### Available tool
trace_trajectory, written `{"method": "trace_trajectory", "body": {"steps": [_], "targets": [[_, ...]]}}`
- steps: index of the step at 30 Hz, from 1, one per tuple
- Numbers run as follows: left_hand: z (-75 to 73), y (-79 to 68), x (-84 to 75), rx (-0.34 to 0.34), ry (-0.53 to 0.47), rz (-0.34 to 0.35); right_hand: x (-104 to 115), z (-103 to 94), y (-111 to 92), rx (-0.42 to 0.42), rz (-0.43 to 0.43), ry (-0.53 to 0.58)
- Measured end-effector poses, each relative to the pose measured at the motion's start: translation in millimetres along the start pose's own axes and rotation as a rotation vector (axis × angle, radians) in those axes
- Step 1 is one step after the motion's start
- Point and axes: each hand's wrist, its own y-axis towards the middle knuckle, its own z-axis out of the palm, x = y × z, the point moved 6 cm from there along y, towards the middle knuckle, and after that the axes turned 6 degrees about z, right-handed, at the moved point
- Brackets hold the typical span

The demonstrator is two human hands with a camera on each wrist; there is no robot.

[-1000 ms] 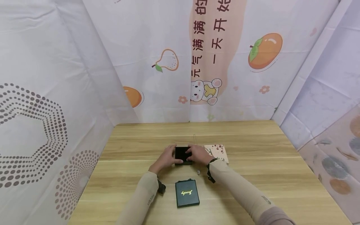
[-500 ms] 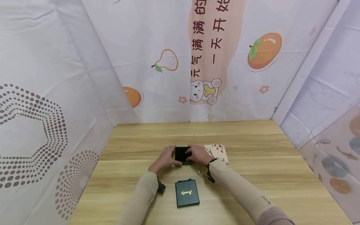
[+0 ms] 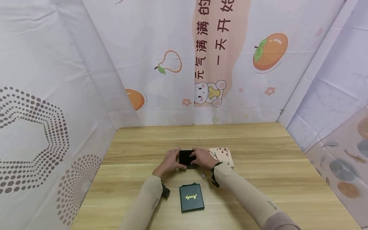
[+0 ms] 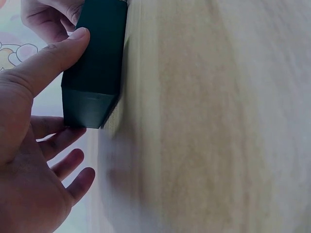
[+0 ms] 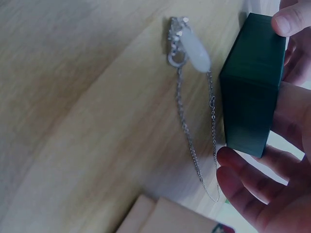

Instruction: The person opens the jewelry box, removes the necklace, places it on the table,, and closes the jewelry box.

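Note:
The green bottom of a jewelry box [image 3: 187, 156], with a black lining facing up, sits between the two hands on the wooden table. My left hand [image 3: 169, 161] grips its left end, thumb at the near wall [image 4: 95, 63] and fingertips against the end. At the right end, my right hand [image 3: 203, 158] holds the box, with a finger reaching over the black lining; other fingertips touch the end wall [image 5: 248, 114]. Beside that end lies a silver chain necklace [image 5: 183, 116] with a pale oval pendant [image 5: 195, 51]. Nearer the person rests the dark green lid [image 3: 192, 198], printed "Jewelry" in gold.
A cream pouch or card with red blossoms [image 3: 225, 155] lies right of the right hand, partly behind it. The wooden table [image 3: 258, 179] runs back to a printed cloth wall [image 3: 164, 111]. Further cloths hang at both sides.
The left thumb has slid slightly left along the box's near edge since one second ago. Otherwise the hands, box, lid and necklace keep their places.

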Motion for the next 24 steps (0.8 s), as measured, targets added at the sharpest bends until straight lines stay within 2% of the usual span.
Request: {"method": "trace_trajectory", "body": {"steps": [7, 16, 24], "targets": [[0.0, -1.2, 4.4, -0.018, -0.012, -0.01, 1.0, 1.0, -0.5, 0.011, 0.02, 0.005], [0.6, -2.6, 3.6, -0.024, -0.003, 0.005, 3.2, -4.8, -4.4, 0.03, -0.026, -0.025], [-1.3, -2.0, 2.3, -0.029, -0.024, -0.002, 6.5, -16.7, -8.1, 0.003, -0.026, -0.025]]}}
